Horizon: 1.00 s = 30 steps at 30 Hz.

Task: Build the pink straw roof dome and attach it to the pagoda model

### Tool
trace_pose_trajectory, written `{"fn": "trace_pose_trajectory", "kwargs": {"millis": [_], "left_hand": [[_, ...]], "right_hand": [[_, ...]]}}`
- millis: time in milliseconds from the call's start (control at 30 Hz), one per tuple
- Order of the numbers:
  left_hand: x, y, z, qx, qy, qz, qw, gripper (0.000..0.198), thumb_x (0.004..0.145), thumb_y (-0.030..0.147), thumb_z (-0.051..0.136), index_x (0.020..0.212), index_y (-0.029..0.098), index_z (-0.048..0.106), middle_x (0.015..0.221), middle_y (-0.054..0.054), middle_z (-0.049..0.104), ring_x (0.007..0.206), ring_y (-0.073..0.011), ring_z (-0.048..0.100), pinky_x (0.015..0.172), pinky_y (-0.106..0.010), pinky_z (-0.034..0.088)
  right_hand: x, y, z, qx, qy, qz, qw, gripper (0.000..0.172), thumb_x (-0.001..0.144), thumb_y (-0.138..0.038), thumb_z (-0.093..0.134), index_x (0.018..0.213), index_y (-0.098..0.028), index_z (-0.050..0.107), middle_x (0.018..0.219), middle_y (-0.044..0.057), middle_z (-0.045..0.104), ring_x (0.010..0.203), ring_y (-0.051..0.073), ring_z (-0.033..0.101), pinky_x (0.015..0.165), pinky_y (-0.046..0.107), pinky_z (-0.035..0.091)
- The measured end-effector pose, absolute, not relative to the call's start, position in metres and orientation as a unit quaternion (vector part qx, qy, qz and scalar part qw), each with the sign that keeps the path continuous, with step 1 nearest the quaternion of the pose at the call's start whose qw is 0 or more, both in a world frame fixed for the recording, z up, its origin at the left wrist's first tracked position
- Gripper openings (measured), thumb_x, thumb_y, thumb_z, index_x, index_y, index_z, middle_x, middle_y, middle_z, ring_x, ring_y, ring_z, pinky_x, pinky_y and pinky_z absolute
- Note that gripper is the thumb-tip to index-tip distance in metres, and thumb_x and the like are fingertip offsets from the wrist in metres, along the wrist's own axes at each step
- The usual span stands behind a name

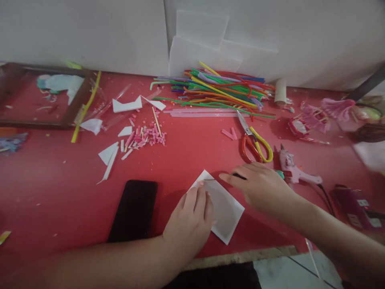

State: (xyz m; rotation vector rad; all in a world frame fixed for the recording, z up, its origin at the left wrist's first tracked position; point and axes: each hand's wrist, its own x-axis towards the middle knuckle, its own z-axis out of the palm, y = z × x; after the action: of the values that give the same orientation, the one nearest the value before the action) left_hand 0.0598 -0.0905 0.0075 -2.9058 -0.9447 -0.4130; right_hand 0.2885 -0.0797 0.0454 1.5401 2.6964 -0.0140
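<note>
A white sheet of stiff paper or foam [226,212] lies turned at an angle near the table's front edge. My left hand [192,212] rests on its left part, fingers extended and pressing it down. Beyond its fingertips a thin dark line or strip runs near the sheet's far corner. Just past the sheet's right edge is my right hand [255,182], fingers curled round a slender dark object [240,176], mostly hidden; I cannot tell its kind. Scissors [251,138] with red and yellow handles lie partly open beyond my right hand.
A black phone [134,210] lies left of my left hand. White offcuts [128,105] and pink scraps [150,134] are scattered behind it. Many-coloured pipe cleaners [222,86] line the wall. A pink glue gun [296,170], a cardboard tube [280,92] and a brown frame [67,116] sit around.
</note>
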Motion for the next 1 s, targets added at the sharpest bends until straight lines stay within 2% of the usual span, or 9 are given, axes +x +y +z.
{"fn": "trace_pose_trajectory", "kwargs": {"millis": [267,633,1000], "left_hand": [[0.057,-0.092,0.006,-0.943,-0.305,-0.129,0.021,0.058,0.073,0.044,0.082,0.111,0.002,0.069,0.120,-0.025,0.069,0.101,-0.0338,0.067,0.081,-0.041,0.061],[0.058,-0.093,0.006,-0.944,-0.302,-0.131,0.029,0.043,0.085,0.037,0.070,0.110,0.002,0.070,0.120,-0.024,0.069,0.101,-0.0339,0.067,0.080,-0.041,0.059],[0.056,-0.094,0.005,-0.943,-0.305,-0.129,0.024,0.040,0.089,0.035,0.065,0.111,0.002,0.069,0.121,-0.024,0.069,0.105,-0.0341,0.065,0.083,-0.042,0.058]], "right_hand": [[0.295,-0.081,0.040,0.512,0.858,-0.041,0.016,0.053,0.079,0.001,0.056,0.123,-0.028,0.066,0.087,0.000,0.071,0.076,0.017,0.063,0.070,0.031,0.037],[0.296,-0.081,0.042,0.519,0.853,-0.050,0.021,0.051,0.078,0.001,0.056,0.119,-0.029,0.069,0.086,0.001,0.071,0.075,0.015,0.062,0.068,0.030,0.037],[0.303,-0.081,0.041,0.510,0.858,-0.051,0.029,0.056,0.078,0.003,0.054,0.122,-0.028,0.067,0.087,0.001,0.070,0.076,0.015,0.061,0.067,0.030,0.036]]}}
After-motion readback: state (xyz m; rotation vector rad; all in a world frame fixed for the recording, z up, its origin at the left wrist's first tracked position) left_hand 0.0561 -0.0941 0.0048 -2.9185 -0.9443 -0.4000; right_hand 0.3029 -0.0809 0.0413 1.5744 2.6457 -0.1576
